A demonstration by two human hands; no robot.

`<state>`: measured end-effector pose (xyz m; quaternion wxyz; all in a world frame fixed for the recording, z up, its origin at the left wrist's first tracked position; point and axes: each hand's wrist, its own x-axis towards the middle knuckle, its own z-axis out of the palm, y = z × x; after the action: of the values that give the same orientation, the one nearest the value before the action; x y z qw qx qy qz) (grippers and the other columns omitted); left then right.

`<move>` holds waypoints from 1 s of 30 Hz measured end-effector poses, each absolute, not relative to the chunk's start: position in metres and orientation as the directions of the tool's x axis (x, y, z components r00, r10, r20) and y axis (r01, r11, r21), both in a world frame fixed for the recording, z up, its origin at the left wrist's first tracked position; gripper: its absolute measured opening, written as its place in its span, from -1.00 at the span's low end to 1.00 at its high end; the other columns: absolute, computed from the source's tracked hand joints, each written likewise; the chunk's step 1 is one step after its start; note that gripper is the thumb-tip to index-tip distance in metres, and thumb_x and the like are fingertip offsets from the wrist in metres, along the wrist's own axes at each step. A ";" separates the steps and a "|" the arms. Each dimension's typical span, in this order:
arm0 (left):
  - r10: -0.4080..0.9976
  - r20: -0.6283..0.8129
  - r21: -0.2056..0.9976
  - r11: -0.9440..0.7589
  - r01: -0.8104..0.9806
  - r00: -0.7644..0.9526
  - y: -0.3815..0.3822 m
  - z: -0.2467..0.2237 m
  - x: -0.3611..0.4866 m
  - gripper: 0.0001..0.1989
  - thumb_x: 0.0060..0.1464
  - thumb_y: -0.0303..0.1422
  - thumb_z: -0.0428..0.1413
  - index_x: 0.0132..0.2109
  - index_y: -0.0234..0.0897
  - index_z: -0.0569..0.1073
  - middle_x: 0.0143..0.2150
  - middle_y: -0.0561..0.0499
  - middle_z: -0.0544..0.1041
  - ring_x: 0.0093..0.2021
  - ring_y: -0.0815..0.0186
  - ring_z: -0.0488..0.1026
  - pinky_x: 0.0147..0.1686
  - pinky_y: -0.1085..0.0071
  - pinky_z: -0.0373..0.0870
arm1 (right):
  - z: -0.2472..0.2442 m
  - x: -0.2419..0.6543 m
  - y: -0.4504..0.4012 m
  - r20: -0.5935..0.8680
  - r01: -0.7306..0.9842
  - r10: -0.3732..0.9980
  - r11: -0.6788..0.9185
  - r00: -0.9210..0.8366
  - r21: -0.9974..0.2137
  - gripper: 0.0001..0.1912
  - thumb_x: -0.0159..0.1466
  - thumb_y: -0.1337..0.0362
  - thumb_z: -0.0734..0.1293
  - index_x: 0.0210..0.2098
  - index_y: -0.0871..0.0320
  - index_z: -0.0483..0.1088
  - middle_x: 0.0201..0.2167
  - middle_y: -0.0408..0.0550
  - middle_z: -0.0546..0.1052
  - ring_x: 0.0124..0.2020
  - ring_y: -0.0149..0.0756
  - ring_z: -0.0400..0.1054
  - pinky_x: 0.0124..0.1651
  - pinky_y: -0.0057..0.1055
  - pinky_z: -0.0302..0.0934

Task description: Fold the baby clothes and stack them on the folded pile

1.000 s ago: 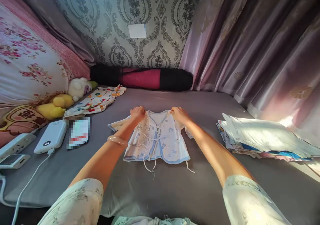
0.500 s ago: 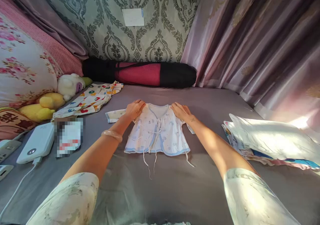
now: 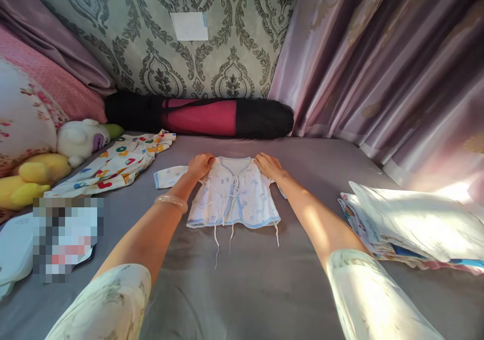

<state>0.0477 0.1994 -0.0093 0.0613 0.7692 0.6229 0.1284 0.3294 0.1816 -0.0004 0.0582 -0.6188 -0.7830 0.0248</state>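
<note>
A small white baby shirt [image 3: 234, 193] with pale blue trim and thin tie strings lies front side up on the grey sheet. My left hand [image 3: 202, 166] grips its shoulder on the left, fingers curled over the cloth. At the opposite shoulder, my right hand [image 3: 267, 165] has hold of the fabric in the same way. The sleeve on the left stretches out flat past my wrist. Most of the other sleeve is hidden under my right hand and forearm. Two strings trail below the hem onto the sheet.
A stack of folded clothes [image 3: 412, 229] lies at the right. On the left are a patterned garment [image 3: 121, 161], plush toys [image 3: 81, 140], a white power bank [image 3: 17, 246] and a blurred-out item [image 3: 71, 244]. A black and pink rolled bag [image 3: 200, 117] lies along the wall.
My view has shifted, so the surroundings sit differently in the picture. Both hands stay at the shirt's shoulders; the shirt's hem and strings have moved slightly.
</note>
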 end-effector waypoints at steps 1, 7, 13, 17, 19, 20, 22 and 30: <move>0.978 0.095 0.254 -0.202 0.946 0.184 0.200 -0.010 0.050 -0.64 0.29 -0.28 -0.12 0.03 -0.25 0.51 0.01 -0.18 0.52 0.04 0.11 0.44 -0.04 0.28 0.31 | -0.002 0.329 0.184 0.057 0.966 0.975 0.220 -0.214 -0.134 -0.68 0.45 0.17 0.07 -0.05 0.09 0.40 0.00 0.01 0.47 0.00 -0.22 0.37 -0.04 -0.36 0.17; 0.995 -0.008 0.274 -0.097 0.957 0.103 0.207 -0.004 0.060 -0.60 0.25 -0.16 -0.07 -0.01 -0.23 0.56 -0.04 -0.22 0.57 0.03 0.04 0.46 -0.01 0.21 0.29 | -0.004 0.323 0.201 0.026 0.955 0.987 0.158 -0.156 -0.253 -0.74 0.40 0.16 0.19 -0.10 0.06 0.47 -0.02 0.01 0.51 0.01 -0.18 0.37 -0.05 -0.35 0.19; 0.999 0.006 0.278 -0.051 0.959 0.052 0.212 -0.014 0.066 -0.61 0.23 -0.14 -0.02 0.00 -0.25 0.53 -0.02 -0.22 0.56 0.05 0.04 0.45 0.00 0.23 0.29 | -0.014 0.308 0.200 0.094 0.965 0.990 0.123 -0.103 -0.232 -0.74 0.39 0.14 0.19 -0.12 0.09 0.46 -0.04 0.05 0.51 0.01 -0.13 0.36 0.01 -0.28 0.16; 0.999 0.038 0.255 -0.029 0.966 0.020 0.208 -0.020 0.070 -0.61 0.26 -0.14 -0.06 0.04 -0.27 0.47 0.02 -0.23 0.53 0.08 0.03 0.43 0.04 0.17 0.26 | -0.023 0.300 0.194 0.190 0.977 0.980 0.090 -0.053 -0.194 -0.73 0.41 0.19 0.16 -0.05 0.15 0.41 -0.01 0.11 0.48 0.07 -0.10 0.30 0.09 -0.23 0.11; 0.998 0.046 0.258 -0.048 0.965 0.037 0.205 -0.018 0.068 -0.60 0.25 -0.13 -0.05 0.05 -0.27 0.46 0.06 -0.24 0.51 0.13 0.01 0.39 0.05 0.15 0.25 | -0.019 0.303 0.195 0.165 0.969 0.983 0.119 -0.084 -0.215 -0.73 0.41 0.18 0.17 -0.05 0.14 0.41 -0.01 0.10 0.48 0.07 -0.12 0.31 0.09 -0.25 0.12; 0.998 0.049 0.265 -0.059 0.963 0.048 0.204 -0.016 0.064 -0.59 0.24 -0.11 -0.03 0.06 -0.27 0.45 0.08 -0.24 0.50 0.15 0.01 0.37 0.06 0.14 0.25 | -0.015 0.308 0.195 0.130 0.960 0.986 0.136 -0.106 -0.244 -0.73 0.40 0.17 0.17 -0.07 0.13 0.43 -0.02 0.08 0.49 0.04 -0.14 0.33 0.06 -0.29 0.14; 0.998 0.047 0.275 -0.046 0.960 0.035 0.200 -0.010 0.050 -0.54 0.22 -0.06 -0.02 0.09 -0.27 0.44 0.09 -0.23 0.49 0.18 -0.01 0.33 0.09 0.11 0.23 | -0.004 0.324 0.195 0.064 0.936 0.989 0.145 -0.132 -0.321 -0.70 0.42 0.16 0.14 -0.11 0.11 0.45 -0.06 0.04 0.52 -0.04 -0.20 0.38 -0.02 -0.36 0.19; 0.977 -0.026 0.206 0.211 0.955 -0.211 0.166 0.000 -0.068 -0.58 0.20 -0.12 -0.01 0.01 -0.34 0.47 -0.04 -0.14 0.55 -0.02 0.11 0.44 -0.11 0.33 0.31 | 0.020 0.407 0.138 0.022 0.917 1.000 0.017 -0.009 -0.398 -0.81 0.27 0.25 0.28 -0.19 0.15 0.49 -0.25 -0.04 0.57 -0.24 -0.26 0.42 -0.18 -0.41 0.24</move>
<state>-0.0682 0.1656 0.0000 0.0751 0.6237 0.7746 0.0728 0.4071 0.1385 0.0204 0.1509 -0.6877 -0.6968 0.1369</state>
